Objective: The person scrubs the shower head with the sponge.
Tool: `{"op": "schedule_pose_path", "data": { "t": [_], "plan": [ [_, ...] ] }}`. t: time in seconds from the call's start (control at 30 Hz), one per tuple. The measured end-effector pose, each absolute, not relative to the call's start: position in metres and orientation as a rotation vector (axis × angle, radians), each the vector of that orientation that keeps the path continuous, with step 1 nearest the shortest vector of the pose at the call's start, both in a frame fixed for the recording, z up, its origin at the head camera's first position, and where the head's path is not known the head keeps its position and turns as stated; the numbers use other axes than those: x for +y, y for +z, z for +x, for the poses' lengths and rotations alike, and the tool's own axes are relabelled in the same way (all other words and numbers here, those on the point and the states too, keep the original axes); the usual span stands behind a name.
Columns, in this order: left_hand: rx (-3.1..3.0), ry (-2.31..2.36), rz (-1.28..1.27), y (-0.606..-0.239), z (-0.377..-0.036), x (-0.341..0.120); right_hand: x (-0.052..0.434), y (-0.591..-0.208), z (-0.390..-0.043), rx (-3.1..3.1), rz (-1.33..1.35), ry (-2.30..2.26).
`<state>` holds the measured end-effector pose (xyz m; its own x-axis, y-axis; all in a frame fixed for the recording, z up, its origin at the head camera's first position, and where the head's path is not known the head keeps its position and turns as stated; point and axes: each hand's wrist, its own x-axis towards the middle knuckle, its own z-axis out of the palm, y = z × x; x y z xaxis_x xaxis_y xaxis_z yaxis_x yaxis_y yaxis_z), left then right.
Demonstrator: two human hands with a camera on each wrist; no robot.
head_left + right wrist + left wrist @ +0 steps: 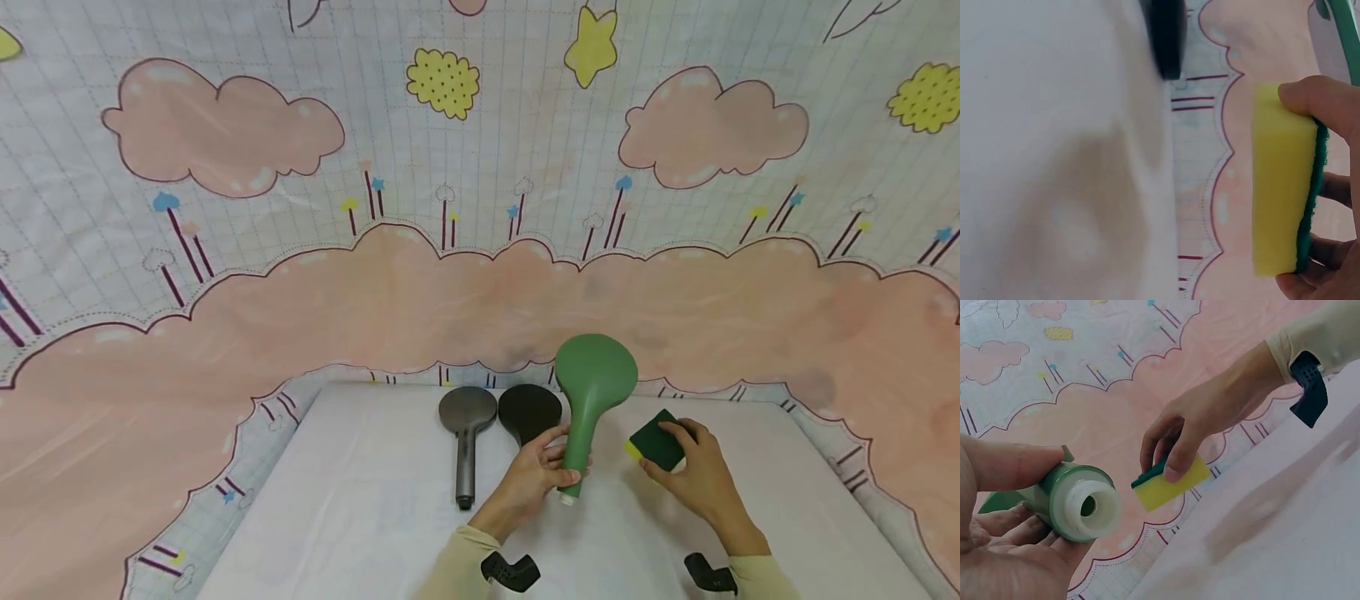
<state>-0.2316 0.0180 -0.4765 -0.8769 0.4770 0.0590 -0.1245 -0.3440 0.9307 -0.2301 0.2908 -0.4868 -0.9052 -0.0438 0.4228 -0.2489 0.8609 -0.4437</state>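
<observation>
Above the white table (360, 517), left hand (528, 479) fingers grip an unlabelled green shower head (592, 392); right hand (701, 479) fingers pinch a sponge (656, 440).

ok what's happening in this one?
A person holds a green shower head by its handle in the left hand, raised off the white table. The right hand grips a yellow-and-green sponge just beside it, not touching it. The sponge's dark green scrub side faces the head camera. A grey shower head and a black shower head lie on the table to the left.
</observation>
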Motion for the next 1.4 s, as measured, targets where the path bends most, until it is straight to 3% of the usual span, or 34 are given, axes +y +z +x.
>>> {"op": "schedule_pose_path", "data": {
  "t": [0.93,1.4],
  "plan": [
    [1.664,2.249,0.556,-0.466,-0.224,-0.015,0.251,-0.427,-0.205,-2.213,0.372,0.71],
    [1.838,2.23,0.485,-0.465,-0.218,-0.029,0.22,-0.429,-0.206,-2.172,0.543,0.705]
  ]
}}
